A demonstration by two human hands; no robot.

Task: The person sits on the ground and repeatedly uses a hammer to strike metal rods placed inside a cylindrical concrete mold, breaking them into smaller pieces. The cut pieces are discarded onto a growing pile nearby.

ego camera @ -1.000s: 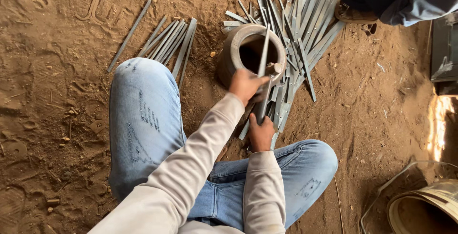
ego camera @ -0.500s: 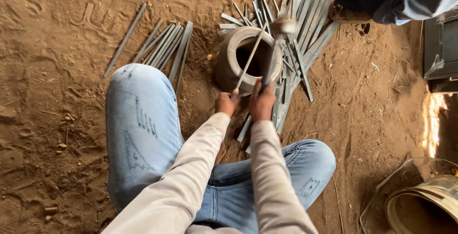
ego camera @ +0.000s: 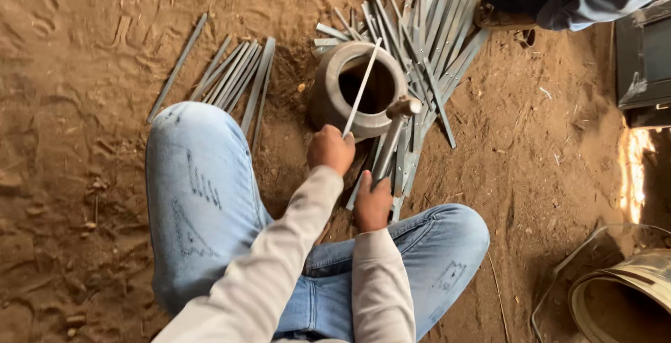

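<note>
Since half a second ago the hammer (ego camera: 391,140) is coming down from its raised swing, its head now sitting at the near rim of the metal ring (ego camera: 360,91) beside the thin strip (ego camera: 361,88). In the head view the left hand (ego camera: 330,149) is gripping the strip's lower end with fingers curled shut, its top leaning across the ring's opening on the dirt floor (ego camera: 84,70). The right hand (ego camera: 372,203) is wrapping tightly around the hammer handle, so a blow looks to be landing, with more strips (ego camera: 426,28) lying behind.
</note>
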